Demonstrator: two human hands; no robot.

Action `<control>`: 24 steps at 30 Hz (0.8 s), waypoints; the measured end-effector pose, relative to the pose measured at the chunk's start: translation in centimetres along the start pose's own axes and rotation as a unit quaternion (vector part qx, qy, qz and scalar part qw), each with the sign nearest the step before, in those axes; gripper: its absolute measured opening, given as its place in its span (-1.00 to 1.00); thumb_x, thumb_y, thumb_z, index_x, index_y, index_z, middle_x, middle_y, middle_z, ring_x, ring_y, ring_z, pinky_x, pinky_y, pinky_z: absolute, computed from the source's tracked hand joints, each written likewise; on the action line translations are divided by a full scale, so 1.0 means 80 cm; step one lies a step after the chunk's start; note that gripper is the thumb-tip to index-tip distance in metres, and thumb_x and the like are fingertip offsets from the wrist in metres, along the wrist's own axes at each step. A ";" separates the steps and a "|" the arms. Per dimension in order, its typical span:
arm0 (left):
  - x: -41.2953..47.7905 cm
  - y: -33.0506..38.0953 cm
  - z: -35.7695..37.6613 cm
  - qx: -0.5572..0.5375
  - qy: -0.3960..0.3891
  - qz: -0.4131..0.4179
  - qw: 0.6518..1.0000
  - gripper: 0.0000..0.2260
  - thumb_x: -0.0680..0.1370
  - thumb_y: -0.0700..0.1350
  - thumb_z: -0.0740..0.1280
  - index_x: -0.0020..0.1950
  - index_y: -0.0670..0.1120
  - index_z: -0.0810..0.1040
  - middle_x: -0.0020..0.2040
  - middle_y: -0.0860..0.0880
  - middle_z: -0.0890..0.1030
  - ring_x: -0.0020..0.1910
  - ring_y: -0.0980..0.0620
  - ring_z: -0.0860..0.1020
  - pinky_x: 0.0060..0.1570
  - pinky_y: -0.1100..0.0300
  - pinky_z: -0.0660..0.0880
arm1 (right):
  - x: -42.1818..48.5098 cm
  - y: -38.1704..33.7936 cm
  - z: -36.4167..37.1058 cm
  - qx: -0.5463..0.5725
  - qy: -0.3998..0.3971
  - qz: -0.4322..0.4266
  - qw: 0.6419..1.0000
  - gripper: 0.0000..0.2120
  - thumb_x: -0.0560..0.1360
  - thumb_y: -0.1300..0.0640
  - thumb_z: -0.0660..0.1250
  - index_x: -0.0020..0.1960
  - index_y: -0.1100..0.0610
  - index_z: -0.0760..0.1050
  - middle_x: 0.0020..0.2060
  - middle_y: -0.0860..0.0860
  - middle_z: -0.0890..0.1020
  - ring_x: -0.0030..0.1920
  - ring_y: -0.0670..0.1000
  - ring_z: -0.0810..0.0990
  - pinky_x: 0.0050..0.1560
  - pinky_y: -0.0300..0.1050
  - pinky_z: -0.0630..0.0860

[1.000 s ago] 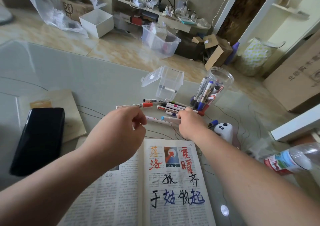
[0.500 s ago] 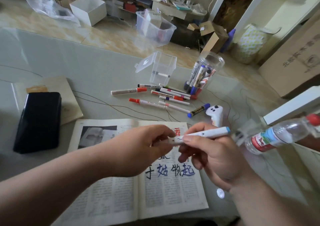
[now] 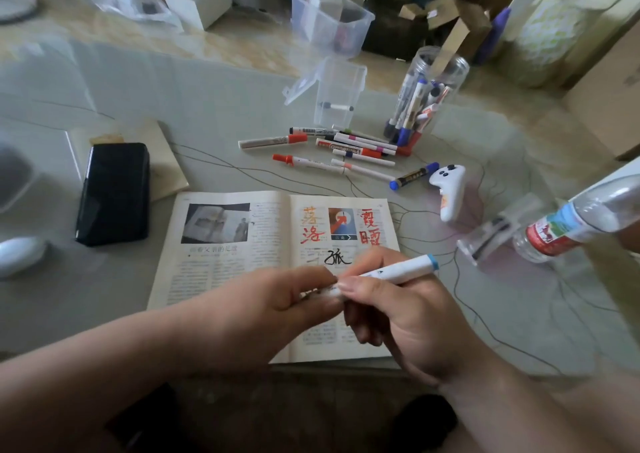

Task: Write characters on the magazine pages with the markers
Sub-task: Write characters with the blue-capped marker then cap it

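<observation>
An open magazine lies on the glass table in front of me, its right page bearing orange, red and black handwritten characters. Above that page I hold a white marker with a light-blue end. My right hand grips its barrel. My left hand pinches the marker's near end, which is hidden between the fingers. Several loose markers lie beyond the magazine. A clear jar behind them stands full of more markers.
A black phone rests on a beige booklet at the left. A clear lidded box, a white controller, a small clear case and a water bottle sit at the back and right. Thin cables cross the table.
Both hands reached to the loose markers, then drew back over the magazine with the white light-blue marker. Since half a second ago they have barely moved; the view dipped slightly.
</observation>
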State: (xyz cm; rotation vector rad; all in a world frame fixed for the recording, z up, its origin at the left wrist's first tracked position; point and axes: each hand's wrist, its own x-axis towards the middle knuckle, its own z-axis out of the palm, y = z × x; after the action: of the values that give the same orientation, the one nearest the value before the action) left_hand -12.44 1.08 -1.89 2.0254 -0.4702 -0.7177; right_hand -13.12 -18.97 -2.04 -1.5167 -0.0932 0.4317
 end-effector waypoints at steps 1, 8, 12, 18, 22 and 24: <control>-0.001 -0.001 0.004 -0.001 0.001 0.006 1.000 -0.74 0.63 0.25 0.16 0.15 0.18 0.53 0.02 0.21 0.66 0.08 0.23 0.60 0.14 0.07 0.51 | -0.003 0.002 -0.002 0.001 0.000 -0.003 1.000 -0.90 0.45 0.14 0.39 -0.23 0.10 0.61 -0.43 0.14 0.58 -0.48 0.06 0.51 -0.49 -0.22 0.38; -0.005 -0.039 -0.011 0.257 -0.019 -0.154 0.954 -0.02 0.26 0.61 0.22 0.53 0.38 -0.20 0.28 0.07 0.55 0.19 0.14 0.53 0.20 0.16 0.45 | -0.002 0.011 -0.046 0.006 0.142 -0.053 0.989 -0.94 0.38 0.19 0.38 -0.25 0.11 0.63 -0.43 0.13 0.55 -0.39 0.04 0.50 -0.41 -0.20 0.45; 0.006 -0.073 -0.005 0.380 -0.012 -0.200 0.903 0.19 0.16 0.64 0.27 0.51 0.31 -0.41 0.40 0.07 0.33 0.42 0.01 0.30 0.39 0.07 0.31 | 0.005 0.022 -0.066 -0.066 0.162 -0.069 0.982 -0.93 0.41 0.11 0.41 -0.18 0.10 0.64 -0.36 0.07 0.62 -0.26 0.02 0.59 -0.17 -0.11 0.55; 0.041 -0.073 -0.004 0.385 0.005 -0.179 0.905 0.13 0.18 0.63 0.28 0.57 0.31 -0.23 0.40 0.02 0.32 0.40 -0.03 0.29 0.35 0.06 0.30 | 0.018 0.041 -0.058 -0.214 0.136 -0.049 0.966 -0.89 0.42 0.03 0.40 -0.19 0.07 0.61 -0.35 -0.06 0.63 -0.29 -0.06 0.59 -0.31 -0.22 0.49; 0.057 -0.066 -0.009 0.407 0.026 -0.170 0.897 0.05 0.20 0.63 0.26 0.57 0.31 -0.08 0.38 0.02 0.33 0.39 -0.03 0.29 0.35 0.05 0.32 | 0.032 0.056 -0.060 -0.248 0.136 -0.016 0.959 -0.97 0.43 0.07 0.48 -0.15 0.01 0.65 -0.25 -0.09 0.69 -0.23 -0.02 0.63 -0.24 -0.15 0.56; 0.063 -0.064 -0.008 0.420 0.041 -0.143 0.895 0.03 0.22 0.62 0.27 0.56 0.31 -0.08 0.34 0.03 0.32 0.36 -0.01 0.29 0.34 0.06 0.34 | 0.037 0.062 -0.061 -0.271 0.123 -0.008 0.955 -0.93 0.46 0.14 0.52 -0.15 0.01 0.65 -0.23 -0.11 0.69 -0.22 -0.05 0.63 -0.22 -0.10 0.58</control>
State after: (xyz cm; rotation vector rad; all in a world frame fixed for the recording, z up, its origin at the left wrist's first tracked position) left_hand -7.99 1.20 -7.52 2.9773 -0.4846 -0.6537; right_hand -9.85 -22.63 -7.82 -2.0972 -0.0288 0.2050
